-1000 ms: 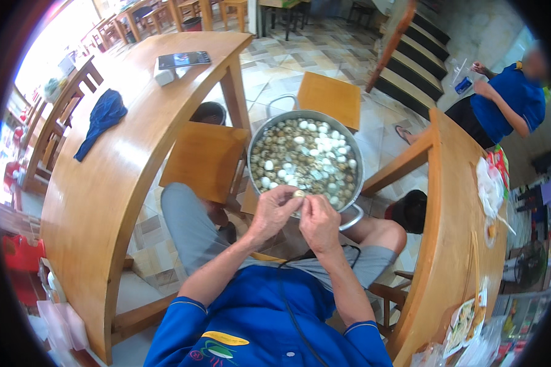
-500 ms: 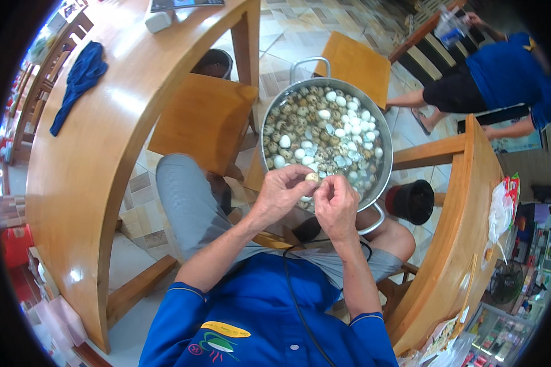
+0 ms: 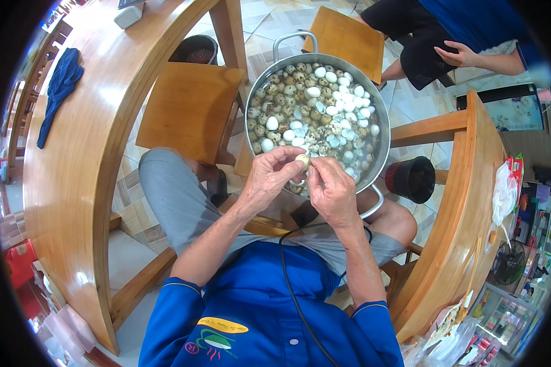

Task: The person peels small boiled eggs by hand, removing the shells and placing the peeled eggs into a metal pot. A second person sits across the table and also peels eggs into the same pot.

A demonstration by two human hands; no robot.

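Tiled floor (image 3: 263,19) and a wooden table (image 3: 73,196) frame the head view. The left hand (image 3: 268,176) holds a speckled egg (image 3: 302,160) over the near side of the metal pot (image 3: 383,144); the right hand (image 3: 335,194), pinched narrow, meets it. Light pinches should keep it whole. Water (image 3: 369,147) inside holds speckled eggs (image 3: 280,98), white eggs (image 3: 349,98) and shell scraps (image 3: 333,140).

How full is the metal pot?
Far from empty: speckled eggs and white eggs spread nearly wall to wall across the pot. How deep they lie, I cannot tell.
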